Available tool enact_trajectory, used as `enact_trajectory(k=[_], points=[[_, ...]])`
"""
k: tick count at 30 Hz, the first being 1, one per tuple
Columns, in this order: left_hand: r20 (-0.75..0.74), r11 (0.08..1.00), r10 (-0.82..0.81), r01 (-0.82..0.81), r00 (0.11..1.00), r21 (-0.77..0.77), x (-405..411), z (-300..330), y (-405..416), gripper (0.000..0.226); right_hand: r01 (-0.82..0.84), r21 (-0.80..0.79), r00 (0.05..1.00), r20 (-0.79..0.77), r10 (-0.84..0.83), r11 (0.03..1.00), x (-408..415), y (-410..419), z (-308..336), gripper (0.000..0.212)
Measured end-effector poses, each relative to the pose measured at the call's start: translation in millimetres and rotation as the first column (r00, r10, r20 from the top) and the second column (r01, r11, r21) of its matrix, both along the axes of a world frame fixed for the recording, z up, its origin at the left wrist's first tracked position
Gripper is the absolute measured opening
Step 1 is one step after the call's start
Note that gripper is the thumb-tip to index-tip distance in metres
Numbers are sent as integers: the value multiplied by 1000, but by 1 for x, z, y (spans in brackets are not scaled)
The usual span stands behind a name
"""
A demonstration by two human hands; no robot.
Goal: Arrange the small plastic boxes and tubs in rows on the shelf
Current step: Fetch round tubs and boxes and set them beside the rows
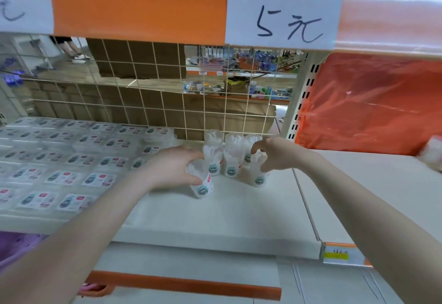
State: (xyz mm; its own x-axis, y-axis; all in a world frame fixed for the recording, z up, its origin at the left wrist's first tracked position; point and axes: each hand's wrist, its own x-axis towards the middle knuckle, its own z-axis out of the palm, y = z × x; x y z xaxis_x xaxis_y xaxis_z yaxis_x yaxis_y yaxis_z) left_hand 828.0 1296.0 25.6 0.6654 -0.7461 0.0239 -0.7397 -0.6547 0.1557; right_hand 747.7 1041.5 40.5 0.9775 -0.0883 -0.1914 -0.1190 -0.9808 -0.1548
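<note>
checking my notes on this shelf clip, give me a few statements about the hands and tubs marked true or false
1. The left hand grips a clear tub. True.
2. The flat boxes lie to the right of the tubs. False: they lie in rows to the left.
3. The right hand hangs far from the tubs. False: it is at the right tub of the group.
4. A white sign hangs on the orange rail above. True.

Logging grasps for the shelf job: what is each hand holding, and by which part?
The left hand grips a clear plastic tub round its upper part. The right hand pinches the top of another clear tub.
</note>
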Motion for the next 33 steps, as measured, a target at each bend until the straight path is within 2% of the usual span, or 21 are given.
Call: enact_trajectory(k=[10, 24, 33], points=[[3, 999, 4, -4, 1000, 42, 2, -2, 0, 61, -60, -37, 998, 23, 61, 998, 5, -4, -3, 56], [-5, 998, 29, -28, 1000, 50, 1, -6, -8, 64, -76, -159, 971, 213, 109, 984, 7, -11, -18, 41], [11, 998, 62, -62, 998, 34, -2, -6, -15, 66, -43, -168, 947, 306, 94, 985, -3, -11, -31, 41]])
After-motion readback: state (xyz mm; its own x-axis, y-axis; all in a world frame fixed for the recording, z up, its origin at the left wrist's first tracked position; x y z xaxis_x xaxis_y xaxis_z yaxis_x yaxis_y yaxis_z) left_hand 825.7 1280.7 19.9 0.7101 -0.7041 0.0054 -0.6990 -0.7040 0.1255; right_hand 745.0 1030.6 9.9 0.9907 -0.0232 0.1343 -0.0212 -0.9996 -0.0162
